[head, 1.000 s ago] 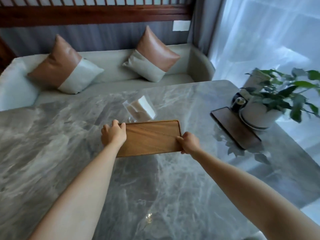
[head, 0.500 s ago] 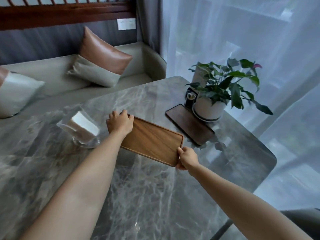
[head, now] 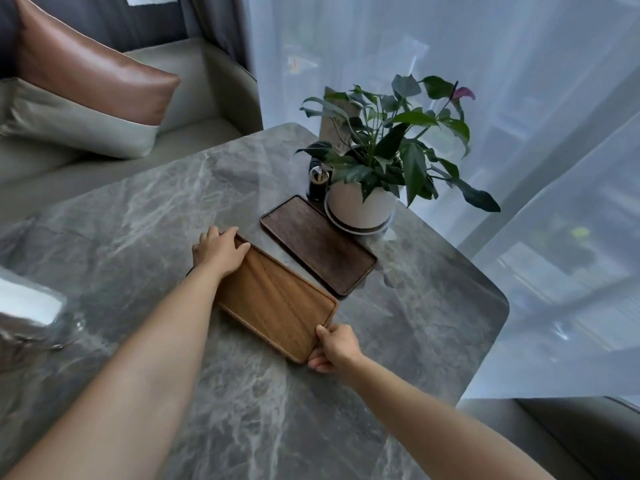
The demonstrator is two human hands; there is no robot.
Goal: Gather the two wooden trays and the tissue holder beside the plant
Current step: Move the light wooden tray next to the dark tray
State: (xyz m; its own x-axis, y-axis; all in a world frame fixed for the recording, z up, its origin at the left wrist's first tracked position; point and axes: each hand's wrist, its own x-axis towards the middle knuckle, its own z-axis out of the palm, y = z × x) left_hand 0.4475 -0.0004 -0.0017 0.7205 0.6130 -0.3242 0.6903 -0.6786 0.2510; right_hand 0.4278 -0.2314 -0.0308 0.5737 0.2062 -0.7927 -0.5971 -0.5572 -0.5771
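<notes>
I hold the light tray (head: 277, 299) by both ends, left hand (head: 220, 251) and right hand (head: 334, 348) closed on its rim. Pushed further, it may knock the dark tray (head: 317, 244) just beside it, probably not touching.

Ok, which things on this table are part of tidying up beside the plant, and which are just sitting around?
Part of the job:
light wooden tray, held by left hand and right hand
dark wooden tray
tissue holder
plant

Just lying about:
small black bottle
paper card
cushion

Grey marble table (head: 277, 427) (sofa cushion (head: 86, 88) behind)
</notes>
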